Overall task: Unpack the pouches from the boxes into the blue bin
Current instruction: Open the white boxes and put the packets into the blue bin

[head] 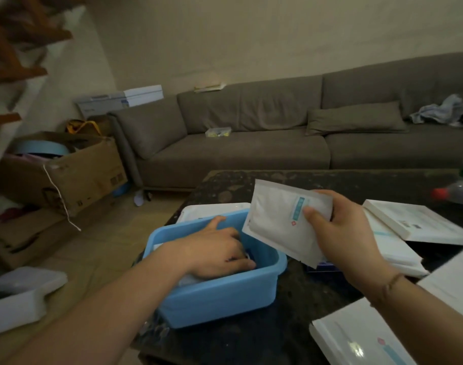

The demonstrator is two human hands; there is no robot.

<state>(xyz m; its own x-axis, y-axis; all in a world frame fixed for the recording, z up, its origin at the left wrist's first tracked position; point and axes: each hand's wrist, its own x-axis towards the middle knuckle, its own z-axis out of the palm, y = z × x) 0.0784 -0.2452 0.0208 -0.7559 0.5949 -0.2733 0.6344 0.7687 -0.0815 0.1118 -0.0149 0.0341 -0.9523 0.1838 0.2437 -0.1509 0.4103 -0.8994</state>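
Dark table (291,306): one blue bin (219,299), one pouch (280,219) in right hand (338,233).

1. One blue bin (219,293), at lower centre of the frame.
2. One white pouch (277,222) held up, right of centre; how many pouches lie inside the bin cannot be told.
3. Two hands: the left hand (219,246) in the bin, the right hand (341,233) at centre right.
4. At least four flat white boxes (414,222) at the right and lower right, some overlapping, so the exact count is unclear.
5. One white box (211,209) behind the bin.
6. One clear bottle with a red cap (457,192), at the right edge.
7. Two brown cardboard cartons (74,172), at the left.
8. One grey sofa (251,143), across the middle.
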